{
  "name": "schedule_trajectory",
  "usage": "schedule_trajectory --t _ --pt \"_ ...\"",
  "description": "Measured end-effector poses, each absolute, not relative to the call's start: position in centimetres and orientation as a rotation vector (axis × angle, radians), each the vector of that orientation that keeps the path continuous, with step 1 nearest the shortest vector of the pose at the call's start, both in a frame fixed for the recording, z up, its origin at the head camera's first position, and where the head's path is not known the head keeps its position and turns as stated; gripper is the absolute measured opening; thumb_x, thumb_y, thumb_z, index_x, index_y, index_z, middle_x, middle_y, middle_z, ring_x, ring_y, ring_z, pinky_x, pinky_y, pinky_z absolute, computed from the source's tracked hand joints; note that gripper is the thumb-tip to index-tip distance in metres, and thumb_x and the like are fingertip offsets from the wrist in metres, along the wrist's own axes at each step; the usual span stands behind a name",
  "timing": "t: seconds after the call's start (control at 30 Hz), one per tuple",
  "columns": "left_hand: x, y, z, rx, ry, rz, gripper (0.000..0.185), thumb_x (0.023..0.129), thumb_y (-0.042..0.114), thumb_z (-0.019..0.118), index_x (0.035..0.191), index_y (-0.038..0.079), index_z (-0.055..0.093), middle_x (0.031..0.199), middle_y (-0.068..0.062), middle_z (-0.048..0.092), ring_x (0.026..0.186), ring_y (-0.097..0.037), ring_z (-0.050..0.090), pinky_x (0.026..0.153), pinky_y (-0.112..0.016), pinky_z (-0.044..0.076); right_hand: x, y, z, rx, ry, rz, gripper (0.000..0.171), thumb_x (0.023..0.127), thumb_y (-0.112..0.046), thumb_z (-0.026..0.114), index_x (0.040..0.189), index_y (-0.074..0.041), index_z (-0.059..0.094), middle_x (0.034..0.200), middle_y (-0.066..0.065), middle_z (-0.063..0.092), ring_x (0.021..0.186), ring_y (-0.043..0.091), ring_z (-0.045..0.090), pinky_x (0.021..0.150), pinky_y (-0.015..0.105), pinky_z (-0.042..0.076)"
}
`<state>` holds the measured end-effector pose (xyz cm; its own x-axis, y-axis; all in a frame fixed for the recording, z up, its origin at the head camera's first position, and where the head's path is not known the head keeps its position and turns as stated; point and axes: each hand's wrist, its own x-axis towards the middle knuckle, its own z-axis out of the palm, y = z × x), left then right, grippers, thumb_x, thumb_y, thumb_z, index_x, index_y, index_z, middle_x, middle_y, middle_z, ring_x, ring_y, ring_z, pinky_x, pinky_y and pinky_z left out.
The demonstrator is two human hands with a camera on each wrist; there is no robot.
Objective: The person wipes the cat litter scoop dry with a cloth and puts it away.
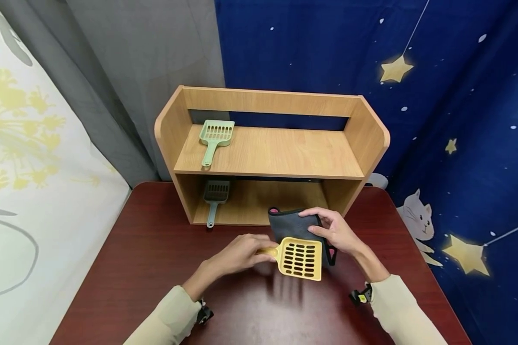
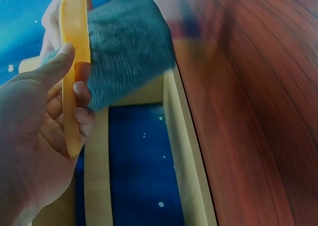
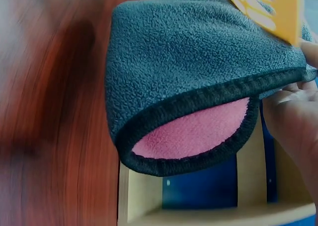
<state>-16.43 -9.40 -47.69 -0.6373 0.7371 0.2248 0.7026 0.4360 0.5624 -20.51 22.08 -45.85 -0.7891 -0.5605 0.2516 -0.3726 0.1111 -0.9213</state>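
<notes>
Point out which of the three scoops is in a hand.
The yellow scoop: the left hand grips its handle above the table. The green scoop lies on the upper shelf and the grey scoop on the lower, both untouched.

A yellow slotted scoop [image 1: 300, 258] lies level above the table, overlapping a grey, pink-lined fleece pouch [image 1: 295, 225].

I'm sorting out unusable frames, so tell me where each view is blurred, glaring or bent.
Head view: sharp and evenly lit, a soft sheen on the table, the shelf bowed by the wide lens. Left wrist view: table and grey cloth smeared. Right wrist view: cloth crisp, table streaked by blur.
</notes>
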Motion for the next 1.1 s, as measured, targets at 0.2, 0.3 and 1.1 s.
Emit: schedule_trajectory --t 0.2,0.3,1.1 --pt "-16.2 -8.7 -47.6 1.294 2.665 0.942 0.029 0.103 0.036 0.070 0.128 0.023 0.077 0.105 0.013 0.071 0.079 0.002 0.056 0.071 -0.018 0.046 -20.7 21.1 -45.9 -1.004 2.236 -1.732 0.034 0.100 0.005 0.066 0.133 0.002 0.067 0.127 0.004 0.071 0.091 0.010 0.067 0.078 0.024 0.055" --pt "-16.2 -8.8 -47.8 1.282 2.721 0.951 0.026 0.101 0.038 0.072 0.121 0.025 0.079 0.102 0.016 0.072 0.077 0.003 0.056 0.068 -0.017 0.045 -20.5 21.6 -45.8 -0.990 2.205 -1.748 0.034 0.100 0.007 0.065 0.133 0.004 0.066 0.121 0.002 0.072 0.085 0.008 0.066 0.072 0.022 0.055" --pt "-16.7 -11.5 -49.1 1.038 2.989 1.137 0.024 0.096 0.026 0.080 0.118 0.016 0.078 0.106 0.007 0.075 0.083 -0.006 0.062 0.073 -0.031 0.054 -18.5 26.3 -44.9 -0.685 2.064 -2.112 0.047 0.103 0.010 0.058 0.149 0.007 0.050 0.132 0.002 0.067 0.111 0.013 0.069 0.088 0.030 0.060"
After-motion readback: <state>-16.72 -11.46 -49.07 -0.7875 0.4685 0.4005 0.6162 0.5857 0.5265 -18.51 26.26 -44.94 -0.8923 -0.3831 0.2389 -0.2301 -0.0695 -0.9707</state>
